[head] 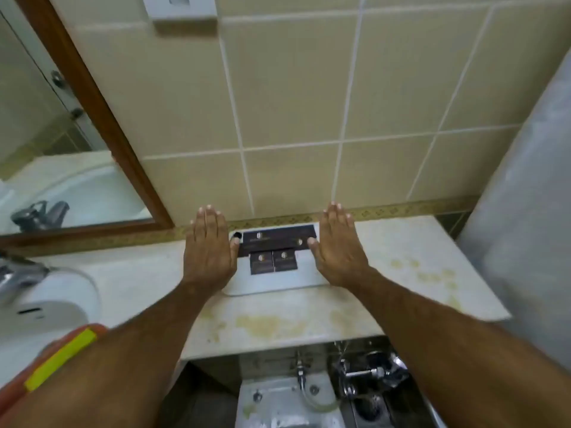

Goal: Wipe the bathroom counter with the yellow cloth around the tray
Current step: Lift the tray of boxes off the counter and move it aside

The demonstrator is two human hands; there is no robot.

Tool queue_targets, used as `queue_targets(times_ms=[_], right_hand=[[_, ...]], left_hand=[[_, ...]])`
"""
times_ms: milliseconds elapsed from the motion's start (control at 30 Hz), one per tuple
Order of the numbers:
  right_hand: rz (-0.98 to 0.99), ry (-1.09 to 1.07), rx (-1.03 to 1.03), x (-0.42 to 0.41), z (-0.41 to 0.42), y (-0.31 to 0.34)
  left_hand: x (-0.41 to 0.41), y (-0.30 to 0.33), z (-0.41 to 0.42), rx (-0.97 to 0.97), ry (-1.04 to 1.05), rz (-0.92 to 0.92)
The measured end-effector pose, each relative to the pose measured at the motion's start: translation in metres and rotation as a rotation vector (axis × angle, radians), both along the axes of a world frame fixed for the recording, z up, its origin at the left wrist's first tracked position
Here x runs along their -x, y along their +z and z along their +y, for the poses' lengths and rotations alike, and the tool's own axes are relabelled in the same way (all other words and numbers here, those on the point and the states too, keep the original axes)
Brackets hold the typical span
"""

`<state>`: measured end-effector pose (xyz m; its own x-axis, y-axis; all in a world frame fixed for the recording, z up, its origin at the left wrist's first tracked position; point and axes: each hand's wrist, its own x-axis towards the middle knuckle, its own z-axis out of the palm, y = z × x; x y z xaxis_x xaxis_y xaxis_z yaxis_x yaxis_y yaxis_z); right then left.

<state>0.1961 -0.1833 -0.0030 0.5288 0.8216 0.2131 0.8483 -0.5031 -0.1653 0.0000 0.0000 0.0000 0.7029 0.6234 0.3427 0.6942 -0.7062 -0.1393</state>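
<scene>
Floor level: below the counter edge, chrome valves and a hose (364, 375) sit beside a white porcelain fixture (278, 406); details are blurred.
Sleeve: an orange sleeve with a bright yellow strip (58, 356) shows at the lower left, on the left arm.
Counter: the pale cream stone bathroom counter (287, 319) carries yellowish stains along its front and at its right end.
Sink: a white round basin (52, 301) is set into the counter at the left, with a chrome tap (15, 273) above it.
Tray: the white rectangular tray with rounded corners (278, 282) lies flat on the counter near the back wall, its long axis running left to right, parallel to the wall.
Tray contents: dark brown flat packets (273, 261) lie on the far half of the tray, two small ones in front of longer ones.
Left hand: the left hand (210, 248) is flat and spread, palm down, over the tray's left edge, holding nothing.
Right hand: the right hand (338, 248) is likewise flat and empty, over the tray's right edge; whether either palm touches the tray cannot be told.
Wall: beige square tiles (293, 88) with white grout rise behind, above a patterned gold border strip (401, 211).
Mirror: a brown wood-framed mirror (92, 103) hangs at the left.
</scene>
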Motion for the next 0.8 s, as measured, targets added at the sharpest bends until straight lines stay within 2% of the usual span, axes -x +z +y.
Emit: queue_targets(times_ms=[67, 200, 300, 400, 467, 667, 800], right_hand=[[0.014, -0.066, 0.017, -0.009, -0.003, -0.02], [0.21, -0.202, 0.032, -0.024, 0.005, -0.056], [0.2, -0.27, 0.04, -0.024, 0.014, -0.064], [0.156, -0.463, -0.046, -0.018, 0.022, -0.068], [0.155, -0.541, -0.009, -0.017, 0.026, -0.067], [0.159, -0.537, 0.073, -0.019, 0.033, -0.05], [0.281, -0.559, -0.035, -0.028, 0.008, -0.02]], left_hand=[[-0.001, -0.014, 0.0, 0.051, 0.075, 0.005], [0.0, -0.04, 0.002, 0.213, 0.235, 0.042], [-0.005, -0.041, 0.001, 0.235, 0.268, 0.095], [-0.011, -0.048, 0.001, 0.231, 0.277, 0.146], [-0.014, -0.051, 0.003, 0.255, 0.305, 0.142], [-0.021, -0.051, 0.011, 0.322, 0.308, 0.141], [-0.026, -0.03, 0.013, 0.291, 0.234, 0.095]])
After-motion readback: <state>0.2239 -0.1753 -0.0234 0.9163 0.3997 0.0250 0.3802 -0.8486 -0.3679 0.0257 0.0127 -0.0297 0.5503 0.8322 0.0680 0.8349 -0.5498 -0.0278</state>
